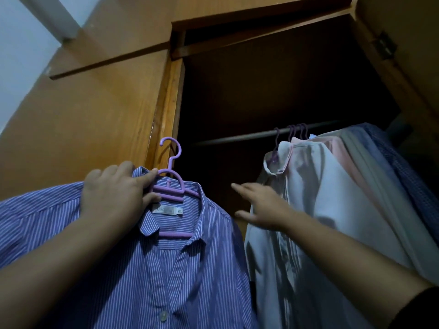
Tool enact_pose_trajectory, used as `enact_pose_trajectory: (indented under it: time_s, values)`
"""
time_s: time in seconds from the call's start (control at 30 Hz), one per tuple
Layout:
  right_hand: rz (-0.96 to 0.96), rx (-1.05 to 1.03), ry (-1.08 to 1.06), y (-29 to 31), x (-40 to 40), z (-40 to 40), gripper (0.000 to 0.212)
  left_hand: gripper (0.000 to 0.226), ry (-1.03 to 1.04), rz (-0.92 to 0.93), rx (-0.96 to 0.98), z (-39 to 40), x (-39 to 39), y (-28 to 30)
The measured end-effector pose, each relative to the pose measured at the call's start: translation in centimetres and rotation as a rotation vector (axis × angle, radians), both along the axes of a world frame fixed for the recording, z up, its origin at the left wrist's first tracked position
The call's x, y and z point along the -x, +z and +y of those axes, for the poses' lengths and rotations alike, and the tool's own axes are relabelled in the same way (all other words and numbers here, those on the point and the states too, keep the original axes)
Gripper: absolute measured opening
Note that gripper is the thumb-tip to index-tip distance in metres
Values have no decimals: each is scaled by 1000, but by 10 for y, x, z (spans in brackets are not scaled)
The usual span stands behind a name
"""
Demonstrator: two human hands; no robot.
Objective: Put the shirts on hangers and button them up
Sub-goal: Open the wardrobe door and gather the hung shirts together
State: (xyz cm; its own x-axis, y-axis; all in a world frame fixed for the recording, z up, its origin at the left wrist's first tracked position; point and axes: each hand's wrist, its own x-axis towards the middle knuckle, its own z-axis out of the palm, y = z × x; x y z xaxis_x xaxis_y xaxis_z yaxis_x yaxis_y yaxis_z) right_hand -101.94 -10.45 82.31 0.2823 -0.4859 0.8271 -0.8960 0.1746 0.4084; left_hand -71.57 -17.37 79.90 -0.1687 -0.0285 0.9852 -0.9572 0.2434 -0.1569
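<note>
The blue striped shirt (147,269) hangs on a purple hanger (171,186) at near left, gripped at collar and hanger by the left hand (114,193). The right hand (259,207), fingers spread and holding nothing, presses the pale hung shirts (332,198) on the far rail (237,138) rightward

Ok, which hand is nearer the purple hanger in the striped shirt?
Left. The left hand grips the purple hanger at its neck, together with the striped shirt collar. The right hand is off to the right, open, against the hanging white shirt, not touching the hanger.
</note>
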Motion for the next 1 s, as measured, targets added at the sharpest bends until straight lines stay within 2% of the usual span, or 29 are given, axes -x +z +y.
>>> enact_pose_trajectory:
  time_s: [0.13, 0.33, 0.43, 0.57, 0.67, 0.73, 0.83, 1.0]
  values:
    - [-93, -144, 150, -31, -37, 0, 92, 51, -168, -21, 61, -8, -3, -4]
    - [-164, -81, 196, -40, -39, 11, 100, 52, -351, 1, 20, -15, 4, -11]
    - [-142, -68, 158, -42, -31, 28, 104, 53, -439, 12, 47, -19, 13, -13]
    - [-136, -77, 77, -43, -18, 54, 109, 64, -522, -16, 53, -15, 32, -13]
    - [-130, -63, -10, -40, -8, 74, 107, 62, -628, 18, -55, -7, 46, -11]
    - [-150, -56, -81, -37, -1, 88, 107, 70, -705, 20, -116, -2, 52, -7]
    - [-165, -19, -208, -32, 12, 107, 107, 85, -696, -6, -122, 3, 49, 2]
    - [-211, 94, -268, -27, 32, 132, 109, 90, -529, -56, -128, -8, 34, 3]
